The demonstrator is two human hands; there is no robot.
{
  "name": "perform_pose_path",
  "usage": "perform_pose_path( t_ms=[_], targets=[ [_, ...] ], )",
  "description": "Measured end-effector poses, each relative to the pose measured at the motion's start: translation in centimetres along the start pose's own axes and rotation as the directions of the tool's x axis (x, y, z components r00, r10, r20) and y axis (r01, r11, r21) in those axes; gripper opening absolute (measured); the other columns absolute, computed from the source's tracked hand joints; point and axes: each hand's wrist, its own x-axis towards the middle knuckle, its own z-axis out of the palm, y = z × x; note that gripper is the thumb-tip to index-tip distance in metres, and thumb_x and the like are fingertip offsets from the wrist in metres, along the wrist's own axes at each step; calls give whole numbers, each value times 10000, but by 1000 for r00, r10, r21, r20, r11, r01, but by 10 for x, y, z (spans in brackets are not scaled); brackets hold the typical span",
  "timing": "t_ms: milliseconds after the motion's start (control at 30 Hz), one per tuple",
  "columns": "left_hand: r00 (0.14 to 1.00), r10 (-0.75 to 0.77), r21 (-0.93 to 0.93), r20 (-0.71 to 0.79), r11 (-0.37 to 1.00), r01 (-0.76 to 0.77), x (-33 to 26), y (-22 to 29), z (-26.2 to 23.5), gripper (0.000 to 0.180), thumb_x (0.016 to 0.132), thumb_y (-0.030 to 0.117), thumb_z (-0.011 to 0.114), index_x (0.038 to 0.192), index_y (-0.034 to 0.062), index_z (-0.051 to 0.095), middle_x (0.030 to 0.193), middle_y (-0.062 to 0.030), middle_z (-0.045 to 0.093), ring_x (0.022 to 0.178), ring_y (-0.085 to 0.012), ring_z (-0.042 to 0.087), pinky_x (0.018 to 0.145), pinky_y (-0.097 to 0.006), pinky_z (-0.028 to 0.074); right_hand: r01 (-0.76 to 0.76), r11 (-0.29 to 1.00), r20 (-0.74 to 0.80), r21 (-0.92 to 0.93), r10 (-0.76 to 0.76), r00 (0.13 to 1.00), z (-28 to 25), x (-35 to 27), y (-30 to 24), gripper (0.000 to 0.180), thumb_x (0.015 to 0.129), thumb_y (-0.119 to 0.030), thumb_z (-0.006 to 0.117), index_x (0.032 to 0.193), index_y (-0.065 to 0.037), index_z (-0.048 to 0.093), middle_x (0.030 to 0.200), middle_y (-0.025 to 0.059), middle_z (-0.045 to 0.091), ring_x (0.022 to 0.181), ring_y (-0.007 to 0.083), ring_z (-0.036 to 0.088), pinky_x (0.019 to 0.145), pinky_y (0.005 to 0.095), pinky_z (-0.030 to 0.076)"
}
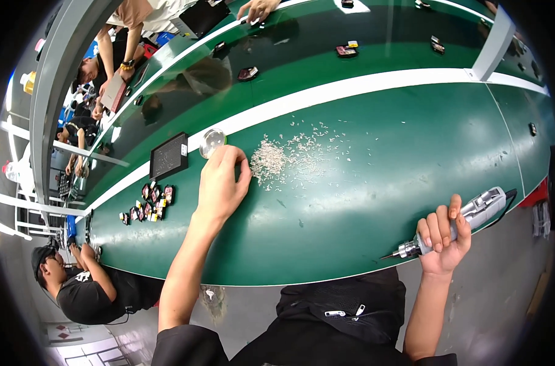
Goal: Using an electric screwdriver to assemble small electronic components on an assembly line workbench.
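On a green table (381, 158), the person's left hand (219, 186) pinched its fingertips together beside a loose pile of tiny, light, slippery screws (268, 161), near a small, seemingly empty clear dish (211, 142), while the right hand (442, 235) gripped a rigid, likely weighty electric screwdriver (472, 216) around its barrel.

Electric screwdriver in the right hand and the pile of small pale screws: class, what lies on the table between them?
Nothing: in the head view, only bare green table separates the pile of screws from the screwdriver in the right hand.
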Motion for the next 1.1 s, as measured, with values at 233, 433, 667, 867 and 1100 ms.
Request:
perform_pose_path(
  t_ms=[233, 433, 667, 867, 1100],
  targets=[
    [993, -93, -156, -76, 984, 81, -32, 80, -10, 55, 823, -64, 548, 835, -35, 592, 812, -111, 642, 714, -222, 613, 664, -296, 478, -65, 997, 61, 36, 63, 996, 0, 10, 7, 115, 923, -196, 497, 889, -88, 480, 519, -29, 353, 427, 81, 352, 510, 271, 363],
    [994, -82, -549, 68, 829, 106, -65, 143, 25, 155, 707, -120, 657, 842, -44, 668, 859, -142, 697, 785, -241, 665, 721, -300, 514, -8, 999, 32, 34, 7, 999, 7, 0, 3, 105, 924, -190, 488, 899, -89, 474, 521, -24, 373, 419, 86, 358, 504, 275, 365],
    [927, -222, -865, 303, 343, 365, -82, 175, 24, 52, 778, -84, 643, 822, -65, 621, 819, -178, 673, 730, -212, 636, 676, -298, 514, 43, 981, 164, 189, -75, 984, 30, 0, -2, 127, 942, -190, 465, 922, -65, 477, 535, -8, 394, 433, 107, 396, 507, 280, 375],
    [882, -124, -880, 456, -211, 425, -87, 192, 31, 183, 950, 82, 512, 887, -81, 566, 824, -200, 616, 690, -206, 595, 631, -297, 507, 91, 981, 150, 172, -118, 982, 50, -8, -1, 143, 956, -192, 448, 935, -56, 482, 540, -4, 409, 441, 112, 409, 519, 286, 378],
    [894, -86, -869, 440, -293, 399, -89, 200, 37, 175, 959, 84, 487, 898, -69, 546, 821, -186, 598, 683, -193, 576, 610, -293, 496, 117, 981, 156, 158, -141, 978, 45, -11, -3, 150, 958, -199, 442, 945, -54, 479, 541, -4, 410, 438, 113, 410, 520, 293, 379]
  ],
)
